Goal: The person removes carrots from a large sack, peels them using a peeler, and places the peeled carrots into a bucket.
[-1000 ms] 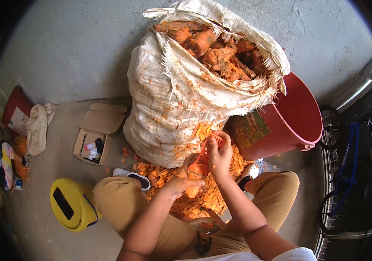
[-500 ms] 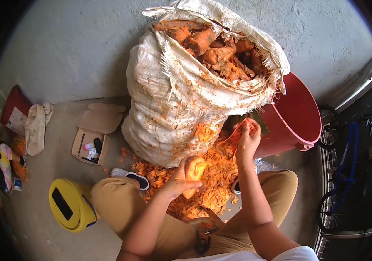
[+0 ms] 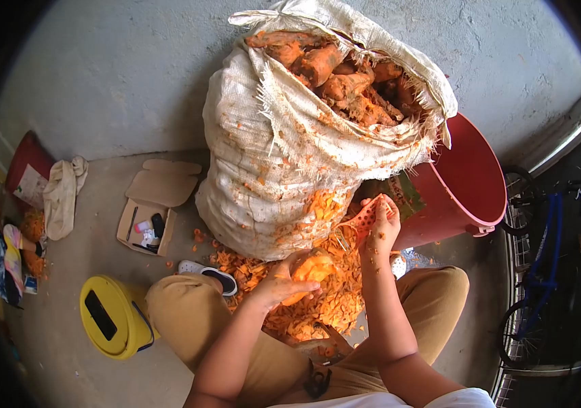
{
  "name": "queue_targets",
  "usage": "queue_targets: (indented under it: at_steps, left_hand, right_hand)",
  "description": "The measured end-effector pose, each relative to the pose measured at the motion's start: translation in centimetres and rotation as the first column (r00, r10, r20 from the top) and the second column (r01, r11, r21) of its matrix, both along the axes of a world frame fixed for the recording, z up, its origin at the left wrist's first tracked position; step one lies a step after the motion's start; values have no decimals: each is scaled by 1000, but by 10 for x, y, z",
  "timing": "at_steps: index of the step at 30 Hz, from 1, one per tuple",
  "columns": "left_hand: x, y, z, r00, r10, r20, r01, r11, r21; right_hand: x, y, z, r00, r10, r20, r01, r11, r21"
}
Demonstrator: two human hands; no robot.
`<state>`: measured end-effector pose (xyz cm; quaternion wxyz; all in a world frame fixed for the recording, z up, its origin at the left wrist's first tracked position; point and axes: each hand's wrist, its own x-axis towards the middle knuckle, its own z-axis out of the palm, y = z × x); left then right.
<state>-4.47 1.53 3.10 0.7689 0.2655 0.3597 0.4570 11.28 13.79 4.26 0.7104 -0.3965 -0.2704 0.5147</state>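
My left hand (image 3: 282,281) is closed around a thick orange carrot (image 3: 313,267) with its skin partly peeled off. To its right, my right hand (image 3: 383,228) grips a red-orange perforated tool (image 3: 364,216), whose exact kind I cannot make out. The tool points down and left, apart from the carrot. Below both hands lies a heap of orange peelings (image 3: 318,315). Behind them stands a tall white woven sack (image 3: 256,163), its open top full of dirty carrots (image 3: 345,85).
A red bucket (image 3: 464,183) stands right of the sack. On the left are a yellow lidded bucket (image 3: 117,319) with a black phone (image 3: 100,315), an open cardboard box (image 3: 146,228) and a cloth (image 3: 65,197). A blue bicycle (image 3: 545,265) is at the right.
My left hand has turned the carrot and shifted slightly right. My right hand and its tool have dropped a little. The view has moved slightly.
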Motion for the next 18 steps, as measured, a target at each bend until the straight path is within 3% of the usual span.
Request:
queue_targets:
  at_steps: [4, 7, 9, 10, 13, 16, 18]
  left_hand:
    - [-5, 7, -13, 975, -77, -208, 85, 996, 27]
    - [-1, 8, -24, 904, 39, -425, 3, 995, 99]
    - [2, 5, -23, 936, 75, -345, -3, 979, 202]
    - [3, 4, -20, 949, 87, -303, -8, 967, 253]
    - [-2, 1, 0, 990, -140, -5, 140, 988, 69]
    - [-6, -3, 5, 984, -158, 85, 161, 987, -30]
    - [-4, -2, 4, 987, -157, 8, 158, 987, -41]
  right_hand:
    - [-6, -9, 10, 999, 33, -14, -33, 999, -7]
    - [-21, -21, 14, 999, 38, 10, -38, 999, 36]
    - [-34, -28, 15, 997, 18, 79, -23, 997, 68]
    - [-38, -27, 12, 978, -33, 205, 13, 995, 98]
    - [-43, -34, 18, 976, -3, 216, -18, 995, 95]
    - [-42, -29, 16, 970, -11, 241, -13, 995, 98]
    - [-40, -29, 16, 952, -22, 305, -10, 995, 104]
